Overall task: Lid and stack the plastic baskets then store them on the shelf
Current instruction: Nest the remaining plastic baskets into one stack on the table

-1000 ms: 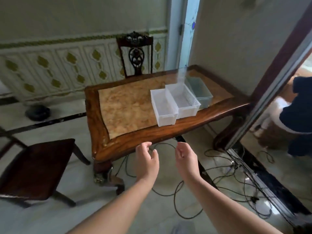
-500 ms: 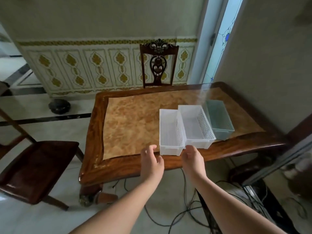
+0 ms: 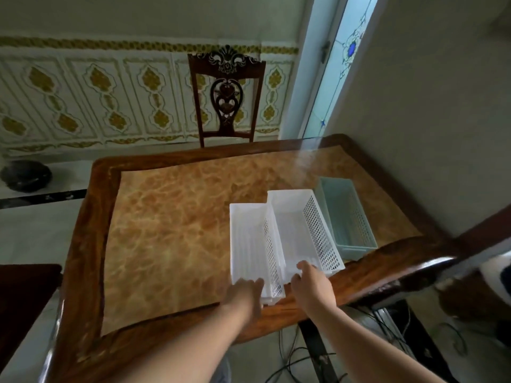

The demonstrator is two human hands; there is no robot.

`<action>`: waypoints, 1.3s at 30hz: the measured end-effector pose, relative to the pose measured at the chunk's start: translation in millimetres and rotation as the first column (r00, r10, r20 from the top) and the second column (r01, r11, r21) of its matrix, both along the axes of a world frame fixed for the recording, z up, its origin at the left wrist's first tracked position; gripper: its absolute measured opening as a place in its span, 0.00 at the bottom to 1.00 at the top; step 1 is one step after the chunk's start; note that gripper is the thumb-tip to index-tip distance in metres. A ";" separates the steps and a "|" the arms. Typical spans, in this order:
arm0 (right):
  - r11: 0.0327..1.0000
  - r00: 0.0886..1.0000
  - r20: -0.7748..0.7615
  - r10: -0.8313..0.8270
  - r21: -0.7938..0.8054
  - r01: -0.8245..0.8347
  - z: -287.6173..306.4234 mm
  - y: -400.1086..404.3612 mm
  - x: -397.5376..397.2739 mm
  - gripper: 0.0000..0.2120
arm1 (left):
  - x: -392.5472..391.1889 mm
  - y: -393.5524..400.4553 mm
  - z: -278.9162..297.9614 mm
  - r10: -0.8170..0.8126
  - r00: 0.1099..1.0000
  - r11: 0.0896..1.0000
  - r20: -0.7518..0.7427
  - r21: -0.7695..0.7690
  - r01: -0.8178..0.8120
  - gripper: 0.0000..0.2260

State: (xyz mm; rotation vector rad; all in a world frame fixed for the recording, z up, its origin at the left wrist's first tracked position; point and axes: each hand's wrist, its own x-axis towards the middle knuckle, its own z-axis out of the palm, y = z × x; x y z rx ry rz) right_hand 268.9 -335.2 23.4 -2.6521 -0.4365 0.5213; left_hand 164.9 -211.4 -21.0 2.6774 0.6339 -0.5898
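Three open plastic baskets stand side by side near the table's right front edge. The left white basket (image 3: 249,239) touches the taller middle white basket (image 3: 293,225), and a pale green basket (image 3: 345,214) sits to their right. My left hand (image 3: 243,291), blurred, rests at the left basket's near end with its fingers spread. At the middle basket's near rim is my right hand (image 3: 311,283), thumb and fingers apart. I see no lids and no shelf.
The wooden table (image 3: 171,230) has a marbled top and a raised dark rim. A carved chair (image 3: 226,92) stands behind it, and another dark chair (image 3: 22,299) is at the left. A wall runs close on the right. Cables (image 3: 304,360) lie on the floor beneath.
I have come closer to the table. Both hands moved forward from below the table edge up to the near ends of the two white baskets.
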 end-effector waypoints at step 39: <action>0.806 0.848 -0.526 0.057 0.526 0.272 2.3 5.6 269.5 0.08 | 206.6 12.7 134.3 0.027 0.872 0.965 0.490 0.214 -0.150 0.07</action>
